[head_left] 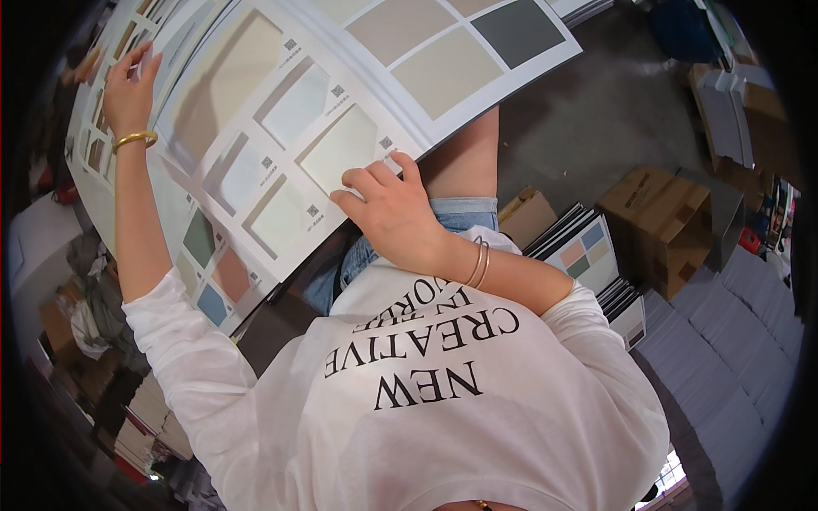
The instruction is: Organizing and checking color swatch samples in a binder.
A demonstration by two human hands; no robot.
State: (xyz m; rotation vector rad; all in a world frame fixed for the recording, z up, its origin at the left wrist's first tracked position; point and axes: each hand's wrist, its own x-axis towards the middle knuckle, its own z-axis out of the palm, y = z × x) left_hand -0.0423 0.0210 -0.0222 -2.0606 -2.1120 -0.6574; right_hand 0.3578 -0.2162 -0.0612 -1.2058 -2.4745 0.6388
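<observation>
A large sample book [409,132] lies spread across my lap, its white pages set with colour swatches. My left hand [129,89], with a gold bangle at the wrist, is raised over the far left pages. Its thumb and fingers pinch a small pale piece whose kind I cannot make out. Across the near edge of the middle page rests my right hand [394,213], palm down. Its bent fingers are slightly apart and touch the page beside a cream swatch [336,152]. Several swatches on this page sit in cut-out frames; a dark grey swatch [518,32] is on the right page.
To my right, an open cardboard box [656,226] stands on the grey floor [588,119]. Several sample books [588,255] lean beside my hip, near stacked pale sheets [707,341]. More cartons and bundles [81,332] crowd the left side.
</observation>
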